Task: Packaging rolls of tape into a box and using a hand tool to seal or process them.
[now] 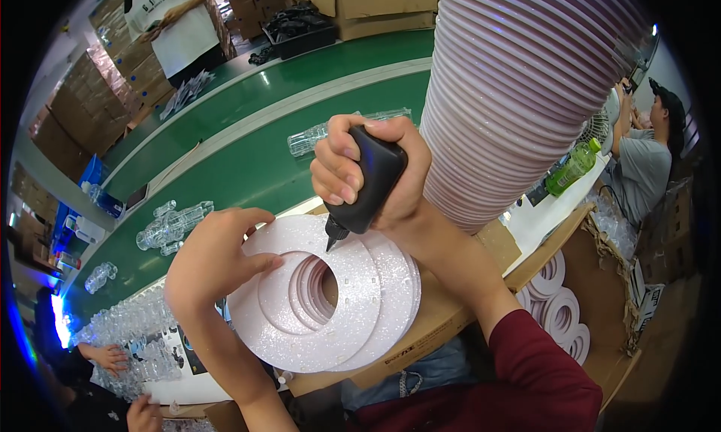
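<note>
A person's right hand (368, 169) closes in a full fist around a black squeeze bottle (369, 183), tipped nozzle-down so that its thin tip meets the upper inner edge of the top glittery white ring (300, 342), just above the ring's round hole. The left hand (214, 263) rests flat on the left side of the same ring, fingers spread over its surface and reaching toward the hole, pressing rather than grasping, with nothing held in it. The ring is a broad, flat, pale pink-white disc flecked with glitter, with a wide circular opening at its centre; through that opening the stepped edges of more rings beneath show, and another ring's rim fans out to the right of it. The pile sits on a brown cardboard box (443, 319) in front of the person. Just behind and to the right of the ring rises a tall leaning stack of similar discs (518, 79). Behind the ring runs a green conveyor belt (248, 154) carrying clear plastic bottles (169, 225). To the right of the ring, an open carton (601, 282) holds further rings, and beyond it a seated co-worker (646, 165) sits near a green bottle (572, 167).
</note>
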Tool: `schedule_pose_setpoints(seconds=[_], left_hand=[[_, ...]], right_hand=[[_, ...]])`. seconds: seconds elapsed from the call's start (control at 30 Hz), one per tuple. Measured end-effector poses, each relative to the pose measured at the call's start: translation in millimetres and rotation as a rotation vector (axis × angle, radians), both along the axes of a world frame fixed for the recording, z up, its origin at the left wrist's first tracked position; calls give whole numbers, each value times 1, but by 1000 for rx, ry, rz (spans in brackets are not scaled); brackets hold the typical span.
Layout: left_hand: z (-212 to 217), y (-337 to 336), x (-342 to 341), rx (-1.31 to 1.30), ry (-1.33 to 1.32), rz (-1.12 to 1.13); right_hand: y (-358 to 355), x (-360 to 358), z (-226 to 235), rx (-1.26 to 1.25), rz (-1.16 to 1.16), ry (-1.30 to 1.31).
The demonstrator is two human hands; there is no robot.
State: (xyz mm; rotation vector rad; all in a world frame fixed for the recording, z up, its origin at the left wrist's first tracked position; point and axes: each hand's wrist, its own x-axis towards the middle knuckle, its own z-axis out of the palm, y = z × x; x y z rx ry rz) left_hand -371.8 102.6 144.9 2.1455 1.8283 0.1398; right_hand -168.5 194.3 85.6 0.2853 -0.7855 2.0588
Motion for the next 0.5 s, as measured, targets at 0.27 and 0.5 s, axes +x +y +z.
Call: schedule_pose_setpoints(seconds=[0.27,0.5], left_hand=[[1,0,3,-8,-31,-26],[-2,2,5,-15,-15,-43]], right_hand=[[2,0,7,-19,-13,45],[5,-4,-5,4,-2,97]])
